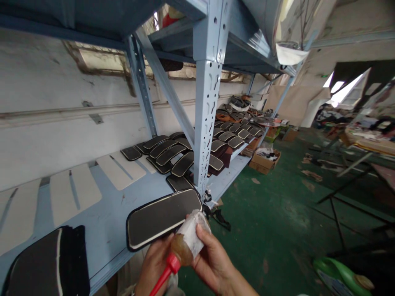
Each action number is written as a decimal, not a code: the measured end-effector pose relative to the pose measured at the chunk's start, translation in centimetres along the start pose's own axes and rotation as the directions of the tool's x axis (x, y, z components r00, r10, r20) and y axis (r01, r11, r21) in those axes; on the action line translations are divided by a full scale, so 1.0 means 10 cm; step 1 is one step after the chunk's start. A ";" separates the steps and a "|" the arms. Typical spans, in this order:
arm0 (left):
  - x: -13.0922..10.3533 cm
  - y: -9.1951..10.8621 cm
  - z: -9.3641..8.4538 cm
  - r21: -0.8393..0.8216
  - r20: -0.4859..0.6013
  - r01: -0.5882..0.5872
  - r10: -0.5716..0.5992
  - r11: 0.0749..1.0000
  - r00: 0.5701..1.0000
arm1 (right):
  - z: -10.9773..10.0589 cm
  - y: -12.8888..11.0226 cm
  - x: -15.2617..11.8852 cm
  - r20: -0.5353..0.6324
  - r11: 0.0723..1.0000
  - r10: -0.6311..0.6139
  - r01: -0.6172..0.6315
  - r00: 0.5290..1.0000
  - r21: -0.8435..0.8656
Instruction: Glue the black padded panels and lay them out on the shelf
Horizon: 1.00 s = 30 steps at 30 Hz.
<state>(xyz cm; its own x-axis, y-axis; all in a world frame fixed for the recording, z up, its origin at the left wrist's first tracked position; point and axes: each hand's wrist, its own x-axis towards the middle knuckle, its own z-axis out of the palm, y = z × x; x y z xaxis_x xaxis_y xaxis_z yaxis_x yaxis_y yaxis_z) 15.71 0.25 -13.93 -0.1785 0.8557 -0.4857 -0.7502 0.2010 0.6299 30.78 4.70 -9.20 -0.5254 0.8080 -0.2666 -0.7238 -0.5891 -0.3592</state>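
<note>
My right hand (pixel 212 261) is wrapped round a squeeze bottle (pixel 193 236) with a white wrapping, an amber-brown shoulder and a red nozzle (pixel 165 275). The nozzle points down and left, toward me. Just left of it, my left hand (pixel 156 263) grips the lower edge of a long dark pad (pixel 163 216) with rounded corners, a black border and a pale line round its face. The bottle covers part of the pad's right end and some of my left fingers. The pad is held at the front edge of a blue shelf (pixel 108 209).
Several similar pads (pixel 168 154) lie overlapping farther along the shelf. White strips (pixel 75 191) lie at the left, near a dark stack (pixel 46 263). A blue metal post (pixel 206 111) rises ahead. A carton (pixel 265 160) and a green jug (pixel 339 275) stand on the green floor.
</note>
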 end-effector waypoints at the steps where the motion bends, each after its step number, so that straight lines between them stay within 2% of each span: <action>1: 0.00 0.00 -0.08 -0.004 0.004 -0.017 0.017 1.000 1.000 | -0.02 -0.05 0.00 0.006 0.999 0.035 -0.034 0.999 -0.011; 3: 0.02 0.07 -0.24 -0.061 -0.059 -0.049 0.046 0.997 0.997 | -0.06 -0.17 -0.01 0.005 0.995 0.097 -0.097 0.995 -0.034; 5: 0.04 0.24 -0.36 -0.077 -0.222 -0.111 0.092 0.991 0.971 | -0.11 -0.31 -0.01 -0.003 0.986 0.150 -0.150 0.989 -0.067; 7: 0.02 0.51 -0.41 0.032 -0.346 -0.064 0.071 0.997 0.935 | -0.16 -0.43 -0.03 -0.001 0.975 0.191 -0.190 0.982 -0.119; 8: 0.00 0.66 -0.40 0.092 -0.306 0.008 0.020 0.996 0.952 | -0.17 -0.49 -0.03 0.003 0.967 0.207 -0.204 0.978 -0.153; 10: -0.08 0.96 -0.33 0.254 -0.063 0.130 -0.117 0.959 0.991 | -0.16 -0.60 -0.05 0.014 0.947 0.232 -0.222 0.973 -0.232; 12: -0.14 1.19 -0.20 0.443 0.123 0.096 -0.166 0.892 0.978 | -0.13 -0.66 -0.05 0.021 0.924 0.250 -0.232 0.968 -0.305; 14: -0.17 1.29 -0.06 0.612 0.212 0.059 -0.235 0.789 0.949 | -0.09 -0.68 -0.05 0.022 0.901 0.268 -0.243 0.963 -0.361; 17: -0.15 1.26 0.15 0.731 0.251 0.050 -0.336 0.680 0.908 | -0.07 -0.63 -0.04 0.024 0.877 0.290 -0.256 0.957 -0.406; 21: -0.10 1.14 0.28 0.756 0.266 0.049 -0.374 0.653 0.889 | -0.12 -0.57 -0.08 0.030 0.879 0.272 -0.236 0.962 -0.415; 23: -0.10 1.14 0.25 0.760 0.284 0.030 -0.374 0.649 0.883 | -0.15 -0.62 -0.14 0.030 0.892 0.226 -0.195 0.974 -0.408; 26: -0.16 1.24 0.13 0.763 0.314 0.013 -0.388 0.646 0.866 | -0.14 -0.82 -0.25 0.024 0.914 0.104 -0.086 0.994 -0.397; 30: -0.24 1.36 -0.08 0.778 0.312 0.050 -0.455 0.626 0.834 | 0.02 -1.15 -0.35 0.052 0.902 -0.151 0.159 0.987 -0.401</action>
<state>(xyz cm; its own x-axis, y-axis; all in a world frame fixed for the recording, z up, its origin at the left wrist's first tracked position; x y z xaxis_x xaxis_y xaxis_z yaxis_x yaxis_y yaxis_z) 5.40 0.55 -4.72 0.3910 0.7712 -0.5023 0.0171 0.5396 0.8418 40.83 8.68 -3.94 -0.4327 0.8867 -0.1630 -0.5566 -0.4049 -0.7254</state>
